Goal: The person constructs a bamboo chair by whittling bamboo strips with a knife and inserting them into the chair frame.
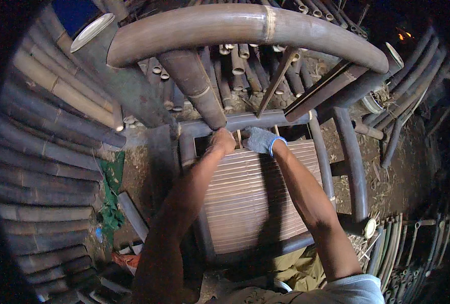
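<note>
While the bare left hand [224, 140] pinches a thin bamboo strip [239, 138], the gloved right hand [260, 139] closes beside it at the slatted seat [255, 197]. Steady tension should help keep the slats even.

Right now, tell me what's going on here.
A person is bent over a bamboo chair. Both hands meet at the back edge of its slatted seat, under the curved top rail: the bare left hand and the gloved right hand work a thin strip between them. Bamboo poles lie stacked around.
</note>
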`<action>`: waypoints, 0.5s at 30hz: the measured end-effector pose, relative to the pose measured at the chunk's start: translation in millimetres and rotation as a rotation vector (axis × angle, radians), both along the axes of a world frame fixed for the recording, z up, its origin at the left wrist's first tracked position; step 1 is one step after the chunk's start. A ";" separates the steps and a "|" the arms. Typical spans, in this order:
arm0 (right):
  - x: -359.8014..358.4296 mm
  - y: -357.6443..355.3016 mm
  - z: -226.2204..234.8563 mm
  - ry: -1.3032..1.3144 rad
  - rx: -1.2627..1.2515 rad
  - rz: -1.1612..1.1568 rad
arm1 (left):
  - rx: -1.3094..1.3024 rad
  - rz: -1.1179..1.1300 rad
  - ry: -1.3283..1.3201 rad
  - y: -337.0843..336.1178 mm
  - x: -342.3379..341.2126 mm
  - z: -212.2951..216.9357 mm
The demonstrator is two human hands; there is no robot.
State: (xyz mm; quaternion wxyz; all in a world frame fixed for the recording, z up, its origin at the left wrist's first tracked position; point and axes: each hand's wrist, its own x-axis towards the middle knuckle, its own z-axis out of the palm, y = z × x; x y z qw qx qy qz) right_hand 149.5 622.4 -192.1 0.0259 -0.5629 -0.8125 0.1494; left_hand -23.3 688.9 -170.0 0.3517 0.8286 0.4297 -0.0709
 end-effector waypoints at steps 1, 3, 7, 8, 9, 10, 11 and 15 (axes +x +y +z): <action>-6.4 -4.2 6.3 0.159 0.005 -0.158 | -0.050 0.004 -0.014 8.0 -2.8 1.3; -25.0 -19.5 30.5 0.342 0.076 -0.358 | -0.233 -0.008 -0.108 23.5 -11.9 2.8; -60.5 -64.7 91.2 0.365 0.276 -0.444 | -0.528 -0.117 -0.311 38.4 -32.0 31.3; -60.6 -70.7 87.2 0.341 0.299 -0.439 | -0.530 -0.126 -0.269 33.3 -27.1 37.8; -61.3 -74.2 85.8 0.317 0.324 -0.431 | -0.529 -0.134 -0.228 29.0 -22.9 44.2; -63.7 -76.4 85.2 0.360 0.356 -0.459 | -0.532 -0.142 -0.202 23.9 -17.5 50.6; -60.7 -81.3 84.2 0.288 0.320 -0.507 | -0.534 -0.152 -0.177 17.6 -10.5 56.7; -75.9 -106.8 103.9 0.246 0.302 -0.615 | -0.491 -0.231 -0.163 23.9 -16.2 52.3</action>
